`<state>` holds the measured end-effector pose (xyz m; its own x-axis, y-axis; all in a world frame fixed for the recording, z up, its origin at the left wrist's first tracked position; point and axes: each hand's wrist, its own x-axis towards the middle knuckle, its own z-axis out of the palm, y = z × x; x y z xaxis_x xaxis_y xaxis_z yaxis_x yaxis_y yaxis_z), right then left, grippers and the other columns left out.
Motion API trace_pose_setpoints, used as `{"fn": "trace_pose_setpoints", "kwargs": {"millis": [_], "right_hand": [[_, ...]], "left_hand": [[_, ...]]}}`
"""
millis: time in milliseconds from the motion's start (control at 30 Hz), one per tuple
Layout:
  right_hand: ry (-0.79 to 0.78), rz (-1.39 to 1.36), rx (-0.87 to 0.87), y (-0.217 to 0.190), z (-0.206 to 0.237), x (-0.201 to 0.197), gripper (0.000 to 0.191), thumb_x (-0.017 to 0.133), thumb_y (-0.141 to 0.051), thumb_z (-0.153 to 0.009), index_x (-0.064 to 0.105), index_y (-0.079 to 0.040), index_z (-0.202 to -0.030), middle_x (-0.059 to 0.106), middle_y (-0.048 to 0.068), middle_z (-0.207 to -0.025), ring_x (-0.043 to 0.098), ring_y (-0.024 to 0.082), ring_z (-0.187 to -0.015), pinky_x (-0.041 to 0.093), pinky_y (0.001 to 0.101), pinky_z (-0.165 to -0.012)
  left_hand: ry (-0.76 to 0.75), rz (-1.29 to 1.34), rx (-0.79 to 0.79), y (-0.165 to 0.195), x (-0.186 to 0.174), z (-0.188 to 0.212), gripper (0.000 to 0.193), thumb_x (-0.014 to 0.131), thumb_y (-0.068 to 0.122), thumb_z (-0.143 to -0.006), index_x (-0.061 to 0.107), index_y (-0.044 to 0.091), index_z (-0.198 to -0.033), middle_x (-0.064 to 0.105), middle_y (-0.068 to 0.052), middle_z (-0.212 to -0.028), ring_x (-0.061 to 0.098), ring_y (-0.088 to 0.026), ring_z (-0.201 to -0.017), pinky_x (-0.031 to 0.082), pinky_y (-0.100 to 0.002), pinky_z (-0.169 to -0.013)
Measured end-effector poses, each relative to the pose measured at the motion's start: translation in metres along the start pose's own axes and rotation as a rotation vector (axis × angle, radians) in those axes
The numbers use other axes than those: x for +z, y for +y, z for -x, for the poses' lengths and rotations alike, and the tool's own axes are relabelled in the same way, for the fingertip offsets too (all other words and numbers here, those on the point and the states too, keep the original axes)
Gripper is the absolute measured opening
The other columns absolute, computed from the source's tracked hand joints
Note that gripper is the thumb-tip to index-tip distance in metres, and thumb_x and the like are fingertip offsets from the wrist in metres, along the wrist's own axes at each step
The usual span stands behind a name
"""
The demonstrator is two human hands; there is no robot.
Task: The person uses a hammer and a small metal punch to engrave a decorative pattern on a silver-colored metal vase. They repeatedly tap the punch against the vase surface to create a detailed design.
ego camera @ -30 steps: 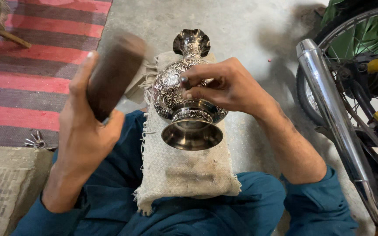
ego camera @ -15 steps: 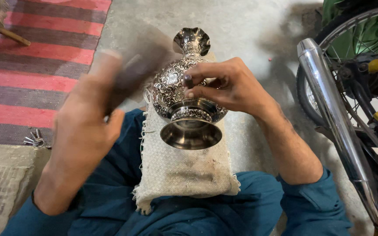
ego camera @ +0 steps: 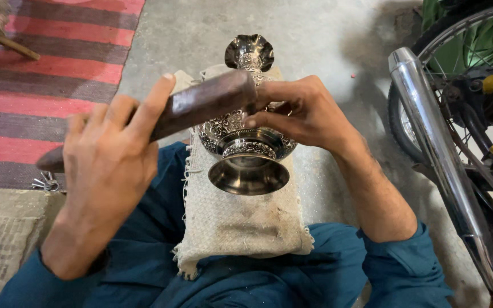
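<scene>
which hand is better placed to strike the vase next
Left, probably. The left hand already holds the wooden block right over the vase, while the right hand is busy steadying the vase on the cloth pad.

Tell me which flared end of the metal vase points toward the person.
The round foot of the metal vase points toward the person, its hollow underside showing. The scalloped mouth points away, lying beyond the wooden block.
</scene>
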<state>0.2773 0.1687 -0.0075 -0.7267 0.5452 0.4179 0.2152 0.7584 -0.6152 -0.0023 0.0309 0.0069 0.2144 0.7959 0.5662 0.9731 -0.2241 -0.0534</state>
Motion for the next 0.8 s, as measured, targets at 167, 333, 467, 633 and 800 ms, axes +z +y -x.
{"fn": "trace_pose_setpoints", "kwargs": {"millis": [167,333,467,633,800], "right_hand": [[-0.001,-0.044,0.005,-0.004,0.003,0.000,0.022,0.074,-0.014,-0.097,0.073,-0.008,-0.118,0.080,0.005,-0.104,0.079,0.017,-0.089,0.068,0.0320,-0.077],[0.026,-0.070,-0.022,0.001,0.004,0.004,0.019,0.075,-0.016,-0.097,0.073,-0.009,-0.114,0.079,0.004,-0.101,0.080,0.016,-0.091,0.070,0.0317,-0.080],[0.045,-0.067,-0.020,0.002,0.005,0.003,0.019,0.077,-0.016,-0.096,0.074,-0.010,-0.113,0.079,0.004,-0.098,0.080,0.016,-0.087,0.070,0.0323,-0.079],[0.062,-0.131,-0.036,-0.007,0.011,0.004,0.021,0.074,-0.012,-0.100,0.072,-0.008,-0.121,0.079,0.006,-0.106,0.079,0.017,-0.098,0.067,0.0301,-0.085],[0.086,-0.106,0.013,-0.010,0.010,0.004,0.023,0.077,-0.011,-0.095,0.073,-0.008,-0.118,0.079,0.005,-0.101,0.079,0.015,-0.092,0.067,0.0286,-0.079]], "left_hand": [[0.036,0.151,-0.025,-0.001,-0.006,-0.004,0.082,0.077,0.004,-0.077,0.048,0.016,-0.153,0.060,-0.014,-0.103,0.063,-0.036,-0.095,0.049,-0.050,-0.084],[0.108,0.200,-0.007,0.003,-0.015,-0.010,0.072,0.076,0.001,-0.086,0.050,0.016,-0.151,0.062,-0.015,-0.110,0.064,-0.036,-0.099,0.050,-0.048,-0.085],[0.039,0.138,0.001,0.007,-0.016,-0.013,0.075,0.076,-0.002,-0.084,0.051,0.019,-0.152,0.062,-0.012,-0.105,0.064,-0.034,-0.093,0.050,-0.047,-0.080],[0.058,0.230,-0.012,0.010,-0.020,-0.015,0.074,0.072,0.000,-0.082,0.048,0.014,-0.151,0.059,-0.015,-0.101,0.060,-0.034,-0.086,0.048,-0.047,-0.073],[0.103,0.452,-0.022,0.008,-0.026,-0.019,0.075,0.067,0.004,-0.081,0.043,0.013,-0.151,0.058,-0.016,-0.114,0.060,-0.036,-0.099,0.047,-0.047,-0.084]]}}
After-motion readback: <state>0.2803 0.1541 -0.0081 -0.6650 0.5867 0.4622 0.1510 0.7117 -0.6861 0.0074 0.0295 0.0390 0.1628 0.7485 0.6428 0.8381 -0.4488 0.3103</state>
